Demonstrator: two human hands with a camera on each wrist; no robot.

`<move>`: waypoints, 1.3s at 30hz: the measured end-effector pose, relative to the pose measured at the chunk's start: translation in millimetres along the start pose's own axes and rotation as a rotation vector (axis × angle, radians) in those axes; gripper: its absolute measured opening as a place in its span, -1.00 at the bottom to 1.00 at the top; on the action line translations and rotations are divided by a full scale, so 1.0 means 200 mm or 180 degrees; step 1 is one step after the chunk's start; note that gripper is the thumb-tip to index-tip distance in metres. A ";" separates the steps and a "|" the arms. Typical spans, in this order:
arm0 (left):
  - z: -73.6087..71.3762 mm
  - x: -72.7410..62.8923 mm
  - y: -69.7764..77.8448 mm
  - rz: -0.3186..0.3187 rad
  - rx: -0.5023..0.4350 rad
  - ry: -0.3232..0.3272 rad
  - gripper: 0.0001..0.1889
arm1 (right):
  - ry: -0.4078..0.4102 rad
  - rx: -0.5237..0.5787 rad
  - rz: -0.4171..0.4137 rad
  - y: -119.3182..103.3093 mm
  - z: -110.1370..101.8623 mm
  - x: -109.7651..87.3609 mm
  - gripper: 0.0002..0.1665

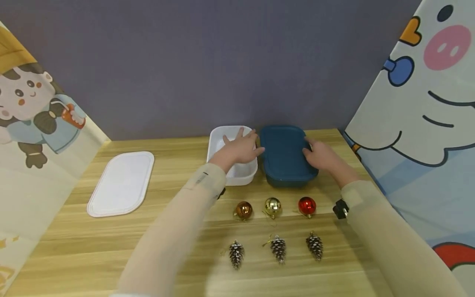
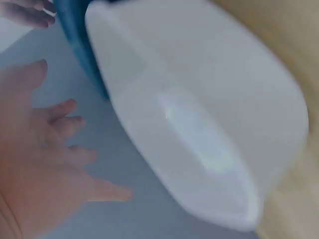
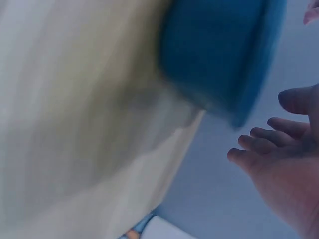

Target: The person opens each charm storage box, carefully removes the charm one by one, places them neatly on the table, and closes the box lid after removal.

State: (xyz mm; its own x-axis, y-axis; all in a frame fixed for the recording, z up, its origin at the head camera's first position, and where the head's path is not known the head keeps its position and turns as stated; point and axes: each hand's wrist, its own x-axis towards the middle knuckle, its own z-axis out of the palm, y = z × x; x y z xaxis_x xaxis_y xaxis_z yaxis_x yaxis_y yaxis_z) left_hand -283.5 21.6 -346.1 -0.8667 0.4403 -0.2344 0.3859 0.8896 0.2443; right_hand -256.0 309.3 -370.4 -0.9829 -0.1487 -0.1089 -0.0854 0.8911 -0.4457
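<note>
A white plastic container (image 1: pixel 240 175) stands lidless at the back of the table. Above it hovers my left hand (image 1: pixel 239 149), its fingers spread and holding nothing; in the left wrist view that hand (image 2: pixel 55 154) is apart from the container's rim. Just to the right stands a dark blue container with its lid (image 1: pixel 283 150) on. My right hand (image 1: pixel 320 154) is at the lid's right edge, and in the right wrist view its extended fingers (image 3: pixel 256 144) show a gap to the blue container (image 3: pixel 214 55).
A white lid (image 1: pixel 121 183) lies flat at the left. In front of the containers sit a brown bauble (image 1: pixel 243 210), a gold bauble (image 1: pixel 273 206) and a red bauble (image 1: pixel 306 205). Nearer are pinecones (image 1: pixel 278 248) in a row. A grey wall (image 1: pixel 185 70) rises behind.
</note>
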 end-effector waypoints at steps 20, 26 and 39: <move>-0.13 -0.55 -0.89 -0.0289 -0.0316 0.0329 -0.12 | -0.0490 0.0027 -0.0683 -0.83 0.07 0.16 -0.12; -0.09 -0.74 -1.09 -0.0574 -0.0295 0.0275 -0.04 | -0.0686 -0.0137 -0.0934 -1.07 0.19 0.16 -0.11; -0.03 -1.03 -1.33 -0.0917 -0.0158 0.0322 -0.12 | -0.0921 -0.0281 -0.1326 -1.34 0.44 0.09 -0.10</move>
State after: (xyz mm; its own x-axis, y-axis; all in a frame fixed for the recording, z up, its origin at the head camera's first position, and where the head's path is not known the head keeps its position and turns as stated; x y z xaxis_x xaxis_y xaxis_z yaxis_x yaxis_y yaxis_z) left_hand -208.5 -306.2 -356.6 -0.9662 0.1543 -0.2064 0.1059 0.9679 0.2278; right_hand -236.8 29.6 -330.5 -0.7781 -0.6002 -0.1852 -0.4857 0.7619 -0.4284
